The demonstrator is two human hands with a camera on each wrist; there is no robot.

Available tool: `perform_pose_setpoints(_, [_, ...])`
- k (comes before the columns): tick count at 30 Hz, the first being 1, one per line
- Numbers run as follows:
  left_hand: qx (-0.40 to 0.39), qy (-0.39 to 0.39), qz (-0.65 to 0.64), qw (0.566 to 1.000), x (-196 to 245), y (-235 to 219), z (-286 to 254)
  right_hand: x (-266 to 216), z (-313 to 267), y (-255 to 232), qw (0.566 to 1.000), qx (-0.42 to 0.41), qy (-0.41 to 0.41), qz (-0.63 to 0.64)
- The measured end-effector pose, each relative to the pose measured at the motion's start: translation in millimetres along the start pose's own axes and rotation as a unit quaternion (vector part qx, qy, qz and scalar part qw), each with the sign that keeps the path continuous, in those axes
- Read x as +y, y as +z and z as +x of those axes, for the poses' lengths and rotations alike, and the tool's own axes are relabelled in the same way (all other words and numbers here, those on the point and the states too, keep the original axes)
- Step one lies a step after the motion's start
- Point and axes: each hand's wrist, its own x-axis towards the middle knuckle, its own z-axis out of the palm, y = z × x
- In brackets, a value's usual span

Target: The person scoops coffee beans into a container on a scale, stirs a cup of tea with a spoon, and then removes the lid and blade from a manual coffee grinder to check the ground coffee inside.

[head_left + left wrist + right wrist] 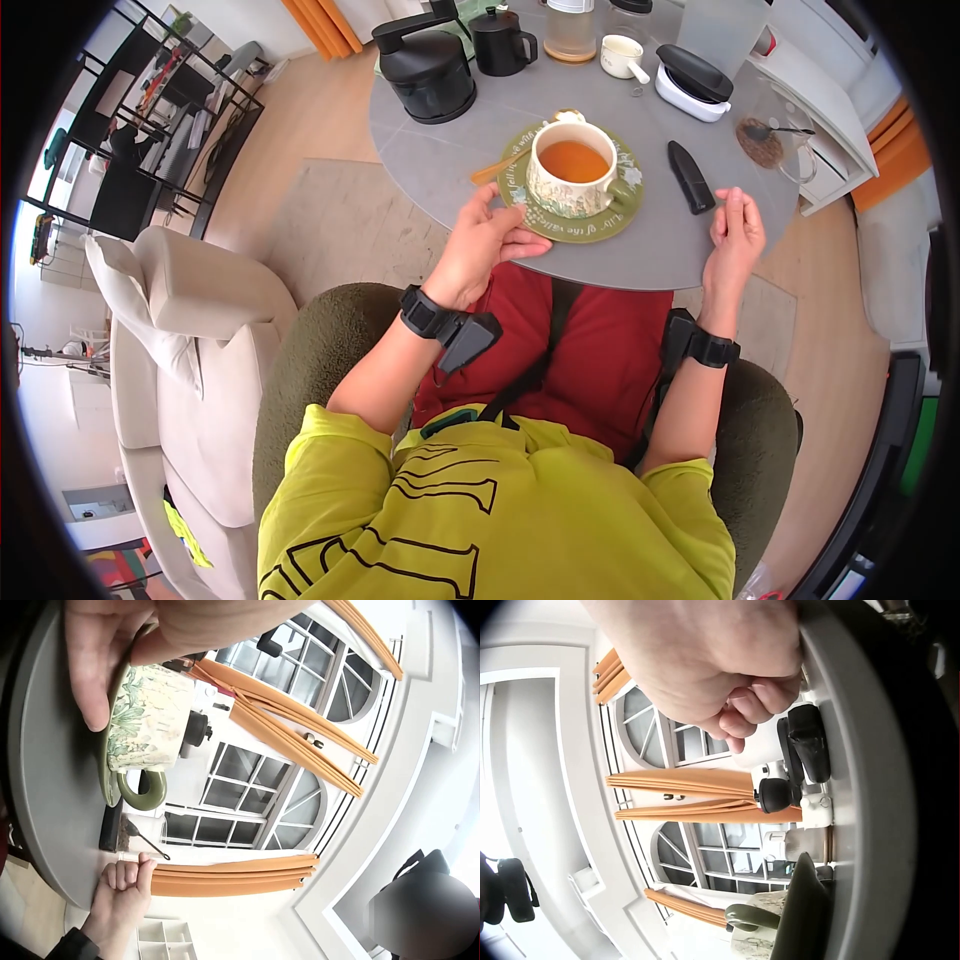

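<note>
A patterned cup (560, 197) of reddish-brown tea (573, 160) stands on a green saucer (575, 232), its green handle toward the right. A wooden spoon (495, 172) lies across the saucer's left rim. My left hand (487, 238) grips that rim, with the thumb above and fingers below in the left wrist view, where the saucer (110, 769) shows edge-on. At the table's right front edge, my right hand (736, 238) has loosely curled fingers and holds nothing. Just beyond it lies a long black object (690, 177), apart from the fingers.
A black kettle (425, 75) and black pot (503, 45) stand at the back left of the round grey table (420, 160). Behind the cup are a jar (570, 30), a small white cup (620, 58) and a black-and-white case (693, 85). A glass container (762, 148) stands at the right.
</note>
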Motion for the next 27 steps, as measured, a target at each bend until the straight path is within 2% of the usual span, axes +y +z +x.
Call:
perform_pose_setpoints(4, [-0.013,0.005,-0.004,1.0,5,1,1,-6,9,12,1.0,-0.004,0.0,0.0])
perform_pose_setpoints(11, [0.011,0.007,-0.004,1.0,16,4,2,-13,16,27,1.0,-0.016,0.006,-0.008])
perform_pose_setpoints(16, [0.026,-0.008,0.023,0.999,16,7,-5,-12,10,21,1.0,-0.007,0.014,-0.014])
perform_pose_setpoints(19, [0.059,0.022,0.067,0.996,27,-3,-8,-24,10,28,1.0,-0.012,0.01,-0.017])
perform_pose_setpoints(21, [0.111,0.052,0.093,0.988,26,-12,-2,-23,7,25,1.0,-0.011,0.012,-0.016])
perform_pose_setpoints(27, [0.078,0.064,0.081,0.992,34,-21,14,-22,15,19,1.0,-0.006,-0.01,0.002])
